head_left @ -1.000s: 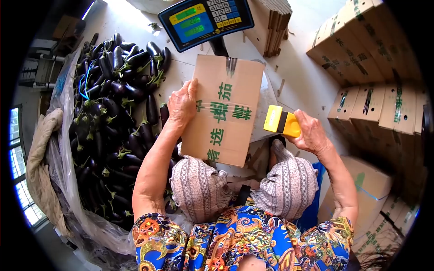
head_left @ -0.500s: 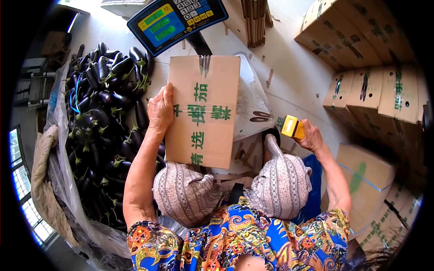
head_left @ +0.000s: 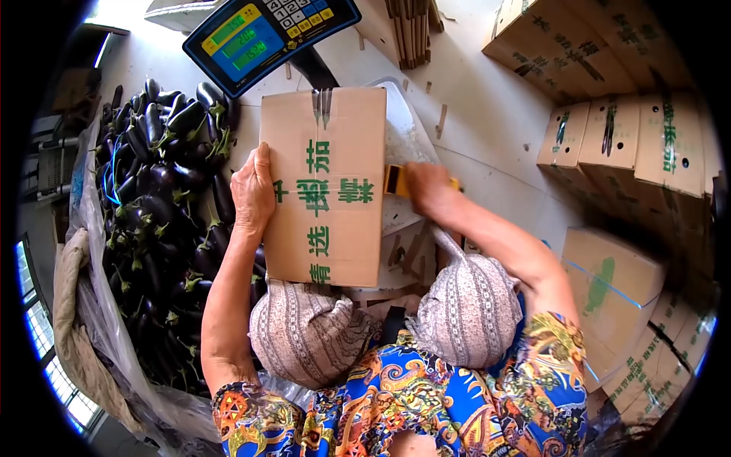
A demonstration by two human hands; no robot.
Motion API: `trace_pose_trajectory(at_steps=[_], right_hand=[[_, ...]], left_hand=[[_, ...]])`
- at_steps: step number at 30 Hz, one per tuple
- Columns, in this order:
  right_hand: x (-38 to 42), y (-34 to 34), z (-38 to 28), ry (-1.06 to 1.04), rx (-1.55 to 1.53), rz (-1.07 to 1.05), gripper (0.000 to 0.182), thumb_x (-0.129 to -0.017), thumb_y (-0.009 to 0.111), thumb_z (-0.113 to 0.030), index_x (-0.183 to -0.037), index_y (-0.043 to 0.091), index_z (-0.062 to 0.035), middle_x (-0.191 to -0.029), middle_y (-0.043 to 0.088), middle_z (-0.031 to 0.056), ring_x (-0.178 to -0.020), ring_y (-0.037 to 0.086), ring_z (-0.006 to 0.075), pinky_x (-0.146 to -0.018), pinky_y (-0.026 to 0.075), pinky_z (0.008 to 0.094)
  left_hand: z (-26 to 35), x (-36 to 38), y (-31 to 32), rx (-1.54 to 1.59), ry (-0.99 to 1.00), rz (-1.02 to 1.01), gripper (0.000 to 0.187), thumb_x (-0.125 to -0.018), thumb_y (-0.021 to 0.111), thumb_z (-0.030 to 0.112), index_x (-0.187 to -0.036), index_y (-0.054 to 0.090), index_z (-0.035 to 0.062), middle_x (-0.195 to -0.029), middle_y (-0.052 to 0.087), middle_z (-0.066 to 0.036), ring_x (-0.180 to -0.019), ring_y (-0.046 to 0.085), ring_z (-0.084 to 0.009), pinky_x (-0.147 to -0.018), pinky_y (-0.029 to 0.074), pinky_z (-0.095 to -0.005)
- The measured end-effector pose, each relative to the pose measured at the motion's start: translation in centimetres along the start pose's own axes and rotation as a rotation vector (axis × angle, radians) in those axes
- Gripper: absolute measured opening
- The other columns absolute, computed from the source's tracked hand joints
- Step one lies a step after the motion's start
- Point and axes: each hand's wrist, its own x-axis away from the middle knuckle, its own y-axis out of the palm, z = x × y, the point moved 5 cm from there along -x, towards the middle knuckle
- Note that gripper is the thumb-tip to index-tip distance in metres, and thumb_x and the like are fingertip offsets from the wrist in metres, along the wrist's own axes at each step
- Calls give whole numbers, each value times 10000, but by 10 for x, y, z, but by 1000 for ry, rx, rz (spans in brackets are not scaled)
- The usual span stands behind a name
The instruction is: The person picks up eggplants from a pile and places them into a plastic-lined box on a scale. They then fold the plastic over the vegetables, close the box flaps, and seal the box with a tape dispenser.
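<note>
A closed cardboard box point(head_left: 324, 186) with green printed characters stands in front of my body, over the white scale platform point(head_left: 407, 126). My left hand point(head_left: 253, 190) grips the box's left edge, thumb on the top face. On the other side, my right hand point(head_left: 429, 185) is closed around a yellow tool point(head_left: 394, 180) with a dark band. That tool's left end is at the right edge of the box; whether it touches the box cannot be made out. Beyond the box, the scale's display point(head_left: 263, 38) shows lit green digits.
A large heap of eggplants point(head_left: 160, 228) lies at the left, bordered by plastic sheeting point(head_left: 114, 335). Stacked cardboard boxes point(head_left: 609, 145) line the right side. Another box point(head_left: 609, 289) with blue strapping is at the lower right. Flattened cardboard point(head_left: 407, 30) stands behind the scale.
My right hand has swung left with the yellow tool, from out at the right to the box's right edge. My left hand still holds the box. The whole view has shifted slightly.
</note>
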Motion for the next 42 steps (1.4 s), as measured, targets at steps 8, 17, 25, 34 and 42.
trace_pose_trajectory(at_steps=[8, 17, 25, 34, 42], right_hand=[[13, -30, 22, -98, -158, -33, 316, -712, 718, -158, -992, 639, -36, -839, 661, 141, -846, 684, 319, -676, 528, 412], [110, -129, 187, 299, -1447, 80, 426, -847, 704, -396, -1068, 645, -37, -828, 670, 60, -705, 637, 146, -687, 541, 305], [99, -200, 127, -57, -1762, 127, 614, -905, 647, -345, -1350, 477, 42, -1221, 619, 102, -1075, 626, 170, -951, 515, 328], [49, -152, 45, 90, -1406, -82, 536, -856, 678, -373, -1218, 585, 11, -1039, 638, 36, -932, 594, 117, -857, 487, 263], [25, -149, -8, 2, -1428, -98, 633, -837, 704, -418, -1252, 566, 40, -1075, 655, 109, -1013, 610, 162, -895, 487, 296]], left_hand=[[-2, -6, 8, 222, 146, -37, 524, -1046, 359, 402, -1432, 443, 58, -1345, 552, -228, -1197, 569, -364, -993, 445, -378], [114, 36, 54, 203, 685, -349, 822, -903, 576, 520, -1557, 202, 191, -1598, 126, -217, -1476, 140, -395, -1169, 170, -530], [166, 68, 121, -75, 1216, -516, 708, -825, 726, 390, -1420, 419, 161, -1526, 323, -122, -1421, 277, -353, -1109, 313, -532], [-147, 40, 137, 490, -445, -505, 508, -1008, 436, 414, -1285, 550, 3, -1225, 600, -161, -1143, 575, -250, -981, 449, -373], [-119, 104, 89, 1222, -828, -614, 506, -990, 492, 425, -1215, 611, -12, -1084, 682, -133, -942, 660, -219, -856, 520, -347]])
